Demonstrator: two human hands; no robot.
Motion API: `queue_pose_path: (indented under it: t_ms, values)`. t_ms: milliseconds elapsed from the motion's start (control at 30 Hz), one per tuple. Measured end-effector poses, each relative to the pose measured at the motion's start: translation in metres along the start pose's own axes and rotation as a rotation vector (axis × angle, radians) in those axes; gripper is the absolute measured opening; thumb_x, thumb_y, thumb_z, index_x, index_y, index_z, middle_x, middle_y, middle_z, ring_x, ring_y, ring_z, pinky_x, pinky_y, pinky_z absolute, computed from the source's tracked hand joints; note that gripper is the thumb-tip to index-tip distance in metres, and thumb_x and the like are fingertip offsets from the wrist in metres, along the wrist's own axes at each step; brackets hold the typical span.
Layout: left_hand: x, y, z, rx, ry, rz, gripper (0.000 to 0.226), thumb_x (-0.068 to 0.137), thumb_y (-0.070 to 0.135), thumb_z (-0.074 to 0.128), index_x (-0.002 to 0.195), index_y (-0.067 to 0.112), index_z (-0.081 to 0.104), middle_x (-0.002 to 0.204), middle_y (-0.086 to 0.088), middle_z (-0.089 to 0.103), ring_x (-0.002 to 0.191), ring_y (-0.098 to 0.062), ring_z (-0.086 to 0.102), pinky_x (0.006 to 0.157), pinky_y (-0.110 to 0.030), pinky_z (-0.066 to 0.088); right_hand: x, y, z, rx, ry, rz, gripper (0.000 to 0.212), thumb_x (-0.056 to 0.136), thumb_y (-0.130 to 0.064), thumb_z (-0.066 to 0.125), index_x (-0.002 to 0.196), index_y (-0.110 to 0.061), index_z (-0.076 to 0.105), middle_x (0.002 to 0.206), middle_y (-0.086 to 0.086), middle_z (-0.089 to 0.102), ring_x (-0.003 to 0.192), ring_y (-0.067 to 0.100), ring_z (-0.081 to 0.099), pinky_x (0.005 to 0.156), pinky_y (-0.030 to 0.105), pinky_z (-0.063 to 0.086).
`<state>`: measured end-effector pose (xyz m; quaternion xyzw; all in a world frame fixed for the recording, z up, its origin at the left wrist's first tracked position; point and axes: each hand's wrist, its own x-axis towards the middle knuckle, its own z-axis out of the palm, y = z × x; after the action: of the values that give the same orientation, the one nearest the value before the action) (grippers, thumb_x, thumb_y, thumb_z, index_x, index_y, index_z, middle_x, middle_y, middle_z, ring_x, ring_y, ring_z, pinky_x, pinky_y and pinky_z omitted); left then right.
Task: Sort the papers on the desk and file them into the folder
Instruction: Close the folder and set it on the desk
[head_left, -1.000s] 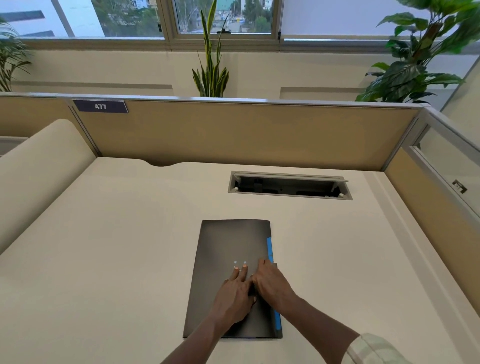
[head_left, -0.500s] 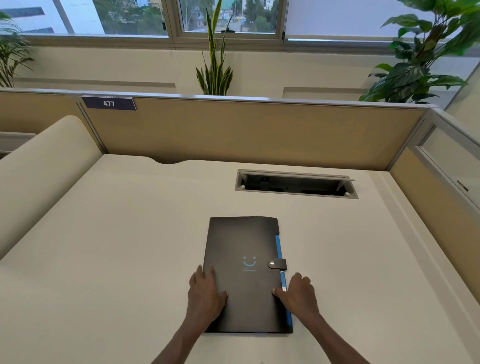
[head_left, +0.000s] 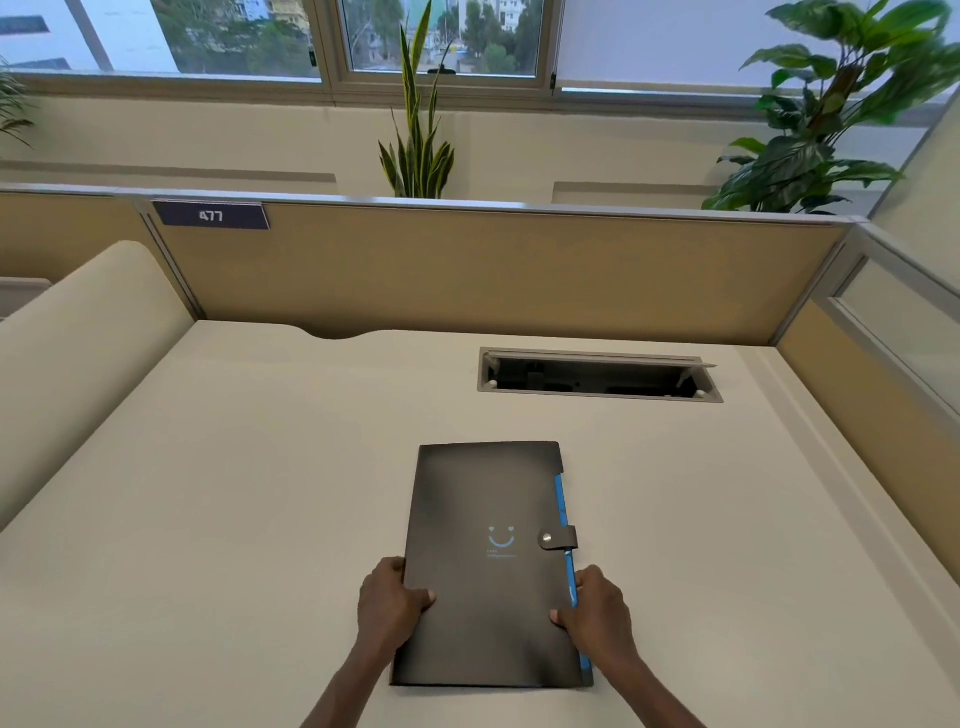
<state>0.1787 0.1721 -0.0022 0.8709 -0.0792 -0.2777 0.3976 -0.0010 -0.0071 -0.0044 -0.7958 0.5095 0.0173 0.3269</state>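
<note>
A dark grey folder (head_left: 483, 499) lies closed on the cream desk (head_left: 234, 509), near the front middle. It has a blue smile mark, a blue edge on its right side and a snap strap (head_left: 558, 538) fastened over that edge. My left hand (head_left: 387, 603) grips the folder's left edge, thumb on the cover. My right hand (head_left: 597, 613) grips the right edge low down, thumb on the cover. No loose papers are in sight.
A recessed cable box (head_left: 597, 376) with its lid up sits in the desk behind the folder. Tan partition panels (head_left: 467, 270) close the back and right sides. A rounded cream divider (head_left: 78, 338) rises at the left. Plants stand beyond the partition.
Both hands moved off the middle of the cover to the folder's two side edges and closed on them. The snap strap and smile mark came into sight.
</note>
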Motion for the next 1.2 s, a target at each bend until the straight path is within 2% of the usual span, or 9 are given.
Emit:
queue_pose_path:
  t_ms: [133,400,633,900,1000,1067,1133,1200]
  values:
    - [0.026,-0.001,-0.023,-0.095,0.01,-0.003,0.05,0.069,0.005,0.08,0.115,0.009,0.061,0.106,-0.006,0.072,0.085,-0.02,0.065,0.07,-0.029,0.047,0.005,-0.029,0.006,0.031,0.002,-0.039,0.037,0.076,-0.024,0.078,0.095,-0.014,0.048,0.091,-0.001,0.061,0.079,0.017,0.059,0.066,0.025,0.046]
    - [0.093,0.019,-0.073,-0.088,0.125,0.027,0.057,0.07,0.005,0.082,0.123,0.006,0.061,0.122,-0.012,0.068,0.11,-0.03,0.063,0.09,-0.038,0.047,0.047,-0.108,0.012,0.085,0.026,-0.127,0.032,0.077,-0.02,0.075,0.095,-0.012,0.049,0.088,0.001,0.061,0.072,0.016,0.055,0.064,0.027,0.045]
    - [0.168,0.047,-0.109,-0.065,0.183,0.054,0.058,0.072,0.005,0.081,0.126,0.007,0.061,0.125,-0.013,0.067,0.111,-0.032,0.064,0.093,-0.041,0.046,0.105,-0.173,0.023,0.111,0.034,-0.186,0.031,0.078,-0.021,0.074,0.095,-0.013,0.05,0.09,0.001,0.062,0.079,0.018,0.06,0.069,0.033,0.051]
    - [0.255,0.08,-0.113,-0.019,0.133,0.072,0.055,0.073,0.006,0.08,0.125,0.006,0.061,0.123,-0.012,0.068,0.109,-0.032,0.064,0.091,-0.039,0.047,0.177,-0.214,0.035,0.094,0.05,-0.18,0.033,0.08,-0.018,0.074,0.089,-0.015,0.042,0.094,0.005,0.061,0.082,0.02,0.057,0.074,0.034,0.049]
    - [0.28,0.088,-0.108,0.055,0.074,0.088,0.048,0.075,0.01,0.077,0.12,0.008,0.064,0.115,-0.008,0.072,0.102,-0.029,0.066,0.081,-0.035,0.047,0.201,-0.219,0.038,0.085,0.03,-0.159,0.035,0.079,-0.02,0.074,0.089,-0.015,0.04,0.1,0.006,0.06,0.091,0.023,0.058,0.077,0.031,0.046]
    - [0.294,0.09,-0.103,0.1,0.063,0.107,0.043,0.075,0.01,0.077,0.117,0.008,0.066,0.11,-0.008,0.075,0.099,-0.029,0.067,0.075,-0.032,0.044,0.215,-0.22,0.042,0.082,0.027,-0.153,0.037,0.08,-0.023,0.074,0.09,-0.016,0.04,0.095,0.003,0.054,0.088,0.02,0.054,0.078,0.029,0.044]
    - [0.306,0.093,-0.1,0.132,0.085,0.133,0.042,0.075,0.008,0.077,0.115,0.005,0.067,0.111,-0.011,0.074,0.1,-0.031,0.068,0.075,-0.031,0.042,0.226,-0.221,0.045,0.075,0.037,-0.166,0.034,0.082,-0.026,0.074,0.096,-0.015,0.045,0.096,0.001,0.048,0.093,0.02,0.053,0.081,0.029,0.046]
    - [0.315,0.095,-0.097,0.158,0.11,0.156,0.042,0.076,0.008,0.078,0.117,0.003,0.066,0.113,-0.013,0.073,0.103,-0.033,0.067,0.076,-0.031,0.041,0.235,-0.222,0.049,0.087,0.047,-0.176,0.039,0.083,-0.026,0.072,0.111,-0.011,0.05,0.104,0.003,0.051,0.101,0.021,0.054,0.084,0.03,0.047]
